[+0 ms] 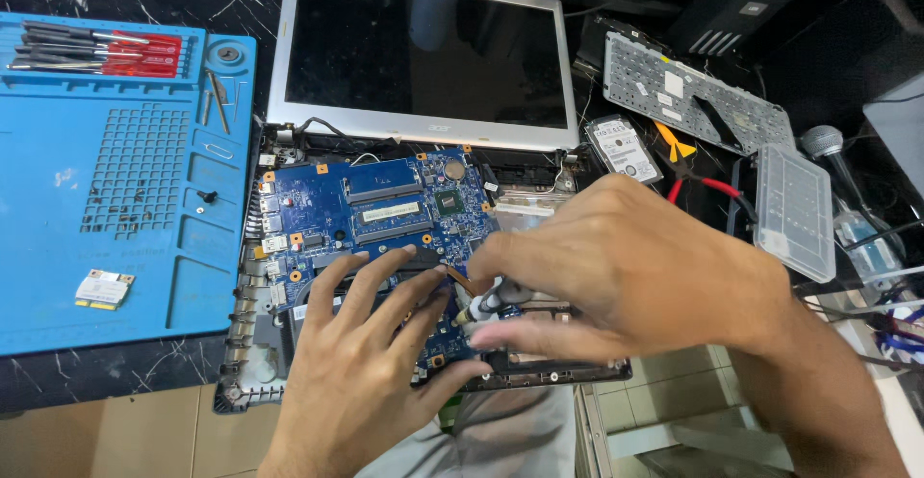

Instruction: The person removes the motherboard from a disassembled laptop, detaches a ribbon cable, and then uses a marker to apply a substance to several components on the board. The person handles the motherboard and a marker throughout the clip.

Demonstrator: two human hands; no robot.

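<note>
Motherboard [385, 213] inside open laptop base [252, 362]

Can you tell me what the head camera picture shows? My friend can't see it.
Two bare hands work on an open laptop's blue circuit board: the left hand rests spread on the board, and the right hand pinches a small grey tool against it. A blue work mat with screwdrivers lies to the left.
</note>
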